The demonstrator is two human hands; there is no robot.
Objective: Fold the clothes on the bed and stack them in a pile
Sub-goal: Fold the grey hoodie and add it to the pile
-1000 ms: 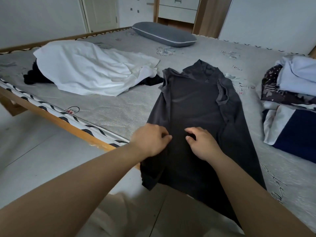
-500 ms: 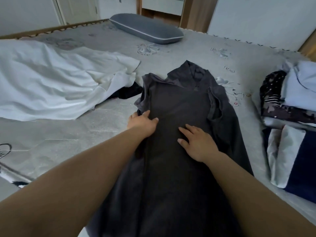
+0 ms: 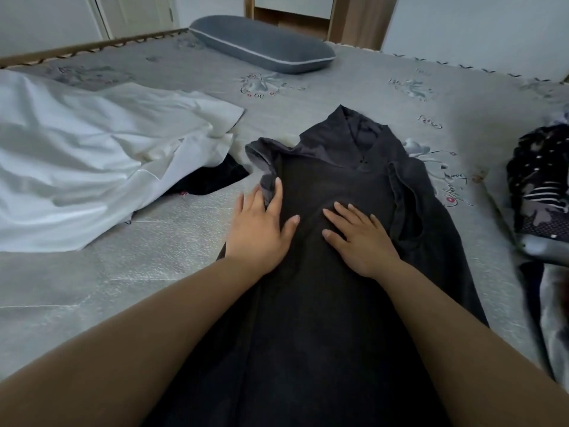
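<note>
A dark grey shirt (image 3: 332, 186) lies lengthwise on the grey bed (image 3: 129, 272), collar at the far end, both sleeves folded inward. My left hand (image 3: 260, 229) lies flat with spread fingers on the shirt's left edge, just below the folded left sleeve. My right hand (image 3: 358, 238) presses flat on the middle of the shirt, fingers straight. A rumpled white garment (image 3: 92, 155) lies to the left with a black one (image 3: 209, 180) poking out beneath it. At the right edge sits a pile of patterned and dark clothes (image 3: 538, 186).
A grey pillow (image 3: 261, 44) lies at the head of the bed. A wooden bed frame (image 3: 92, 47) runs along the far left edge. White cupboards and a door stand behind.
Both hands slid up the shirt from its lower part toward the chest and went from curled to flat. The camera moved closer over the bed.
</note>
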